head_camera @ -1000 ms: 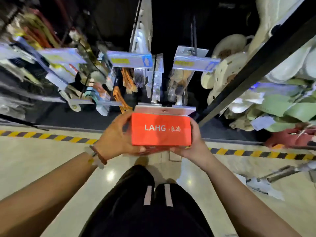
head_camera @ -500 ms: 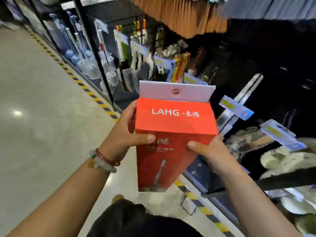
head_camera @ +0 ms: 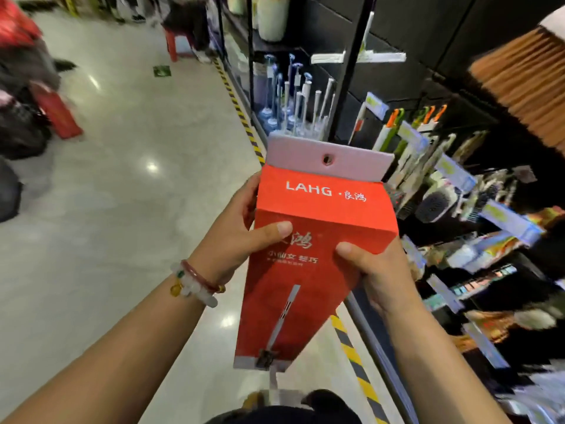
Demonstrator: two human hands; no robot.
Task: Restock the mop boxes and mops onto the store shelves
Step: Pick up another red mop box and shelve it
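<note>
Both hands grip red mop box [head_camera: 308, 270] upright: left hand [head_camera: 235, 237], right hand [head_camera: 376, 270], thumbs across front; shelves [head_camera: 458, 185] just beside.

I read "LAHG · 良鸿" in white on the red mop box [head_camera: 324, 209]; smaller print below is unclear.

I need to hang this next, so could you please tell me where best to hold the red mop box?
Hold the red mop box by its long side edges, below the sloped top, one hand from each side. That leaves its white hang tab and hole free.
</note>
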